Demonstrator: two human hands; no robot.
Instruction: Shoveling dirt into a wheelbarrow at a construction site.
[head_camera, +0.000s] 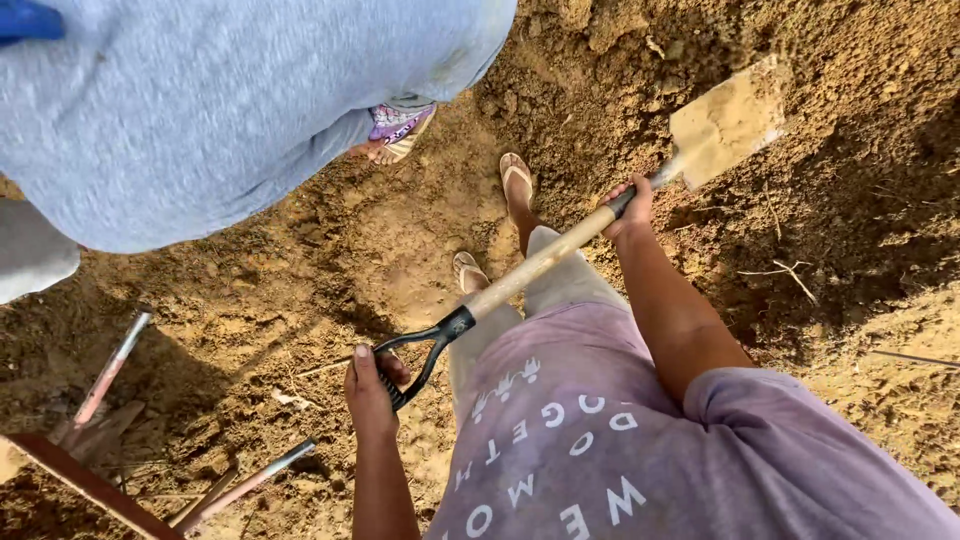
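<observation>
Below, the person is standing on loose brown soil (330, 250) and holding a shovel (560, 250) diagonally across the body. The left hand (372, 385) is wrapping closed around the black D-shaped grip (420, 355) at the near end of the shovel, fingers curled over its bar. The right hand (632, 208) is clamping shut on the pale wooden shaft (535, 265) just beside the socket, close to the soil-caked blade (725, 122). That blade is lying raised over a bank of darker earth (850, 150) at the upper right, tilted face up. Two sandalled feet (492, 225) are resting on the ground beneath the shaft. A second person in a grey garment (200, 110) is bending at the upper left, one patterned sandal (398, 130) showing. Metal rods (110, 370) are lying on the dirt at lower left.
</observation>
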